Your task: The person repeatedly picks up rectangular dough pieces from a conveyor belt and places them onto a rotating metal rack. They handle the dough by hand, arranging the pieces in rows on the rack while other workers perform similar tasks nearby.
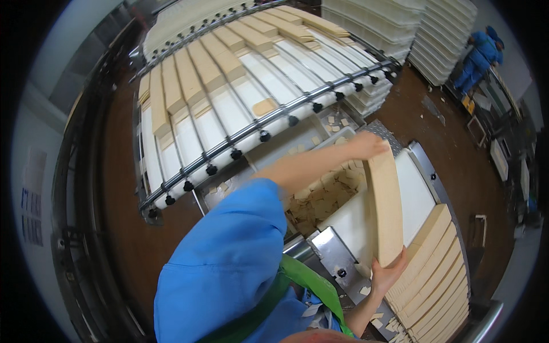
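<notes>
Between my two hands spans a long, slightly bowed row of thin, pale biscuit-like pieces (386,201), pressed face to face. My left hand (366,145) grips its far end. At the near end, my right hand (388,268) cups the row with thumb and fingers on either side. The row is over a white conveyor belt (416,188); whether it touches the belt cannot be seen. Just right of my right hand, several similar rows (433,274) lie side by side on the same belt.
A wide slatted conveyor (257,92) with metal guide rods carries more rows at upper left. Below my left forearm is a bin of broken pieces (326,195). Stacked white trays (441,38) stand at the back. People in blue (480,58) are at far right.
</notes>
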`<state>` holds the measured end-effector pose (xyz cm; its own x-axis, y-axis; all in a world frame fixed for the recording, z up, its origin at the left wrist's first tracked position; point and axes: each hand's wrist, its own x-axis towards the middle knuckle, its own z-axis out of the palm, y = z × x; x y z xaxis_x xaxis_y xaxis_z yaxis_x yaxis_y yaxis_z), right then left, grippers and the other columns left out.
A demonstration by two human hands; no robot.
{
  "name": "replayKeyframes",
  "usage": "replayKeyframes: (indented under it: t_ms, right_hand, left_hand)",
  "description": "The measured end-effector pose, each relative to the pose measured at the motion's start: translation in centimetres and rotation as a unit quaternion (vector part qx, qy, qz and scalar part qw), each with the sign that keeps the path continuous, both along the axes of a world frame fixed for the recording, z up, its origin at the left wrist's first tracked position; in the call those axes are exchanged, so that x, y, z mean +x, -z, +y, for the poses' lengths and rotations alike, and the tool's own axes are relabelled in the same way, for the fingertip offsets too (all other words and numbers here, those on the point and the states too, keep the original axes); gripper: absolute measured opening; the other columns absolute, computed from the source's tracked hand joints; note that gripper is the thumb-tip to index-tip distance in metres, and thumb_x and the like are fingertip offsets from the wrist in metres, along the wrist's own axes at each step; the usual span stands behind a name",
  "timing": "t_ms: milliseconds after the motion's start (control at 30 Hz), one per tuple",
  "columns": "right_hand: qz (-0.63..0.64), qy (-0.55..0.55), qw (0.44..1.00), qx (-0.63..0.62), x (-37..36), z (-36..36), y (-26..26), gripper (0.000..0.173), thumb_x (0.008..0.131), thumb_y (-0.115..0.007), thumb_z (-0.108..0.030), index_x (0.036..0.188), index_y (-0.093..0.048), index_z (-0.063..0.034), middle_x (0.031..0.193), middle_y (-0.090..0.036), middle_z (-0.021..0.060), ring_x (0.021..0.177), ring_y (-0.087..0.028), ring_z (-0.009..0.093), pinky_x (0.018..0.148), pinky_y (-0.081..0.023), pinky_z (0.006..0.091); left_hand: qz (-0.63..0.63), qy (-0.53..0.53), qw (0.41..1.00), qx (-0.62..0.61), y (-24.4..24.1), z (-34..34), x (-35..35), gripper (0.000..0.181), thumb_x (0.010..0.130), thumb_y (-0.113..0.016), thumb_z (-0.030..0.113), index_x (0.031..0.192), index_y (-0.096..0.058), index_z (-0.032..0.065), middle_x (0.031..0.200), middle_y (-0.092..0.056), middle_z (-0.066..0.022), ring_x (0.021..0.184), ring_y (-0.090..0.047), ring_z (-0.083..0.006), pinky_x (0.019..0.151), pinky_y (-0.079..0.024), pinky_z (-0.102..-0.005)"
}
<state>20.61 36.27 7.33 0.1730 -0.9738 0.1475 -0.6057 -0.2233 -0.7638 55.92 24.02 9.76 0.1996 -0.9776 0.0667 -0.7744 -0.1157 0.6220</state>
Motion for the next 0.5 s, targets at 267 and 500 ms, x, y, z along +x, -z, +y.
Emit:
replayKeyframes:
  t_ms: [267,500]
  right_hand:
    - [-0.147,-0.339,0.929,0.011,19.7,9.3,-9.8,0.083,0.054,-0.078,-0.004,0.131,-0.048,-0.0037,0.123,-0.044,0.0145,0.117,-0.045,0.03,0.102,-0.038,0.0392]
    - [-0.157,-0.635,0.737,0.17,38.2,23.6,-11.1,0.077,0.063,-0.081,-0.009,0.133,-0.049,-0.0116,0.128,-0.035,0.015,0.119,-0.044,0.03,0.095,-0.043,0.0368]
  left_hand:
    - [0.142,-0.195,0.968,-0.068,-12.4,26.2,24.8,0.047,0.094,-0.056,0.042,0.112,-0.066,0.0006,0.102,-0.069,-0.0084,0.093,-0.06,-0.0146,0.083,-0.048,-0.0289]
    - [0.247,-0.381,0.883,-0.121,-13.1,53.9,42.7,0.048,0.096,-0.051,0.044,0.099,-0.068,-0.0006,0.089,-0.069,-0.005,0.079,-0.061,-0.0102,0.073,-0.047,-0.0268]
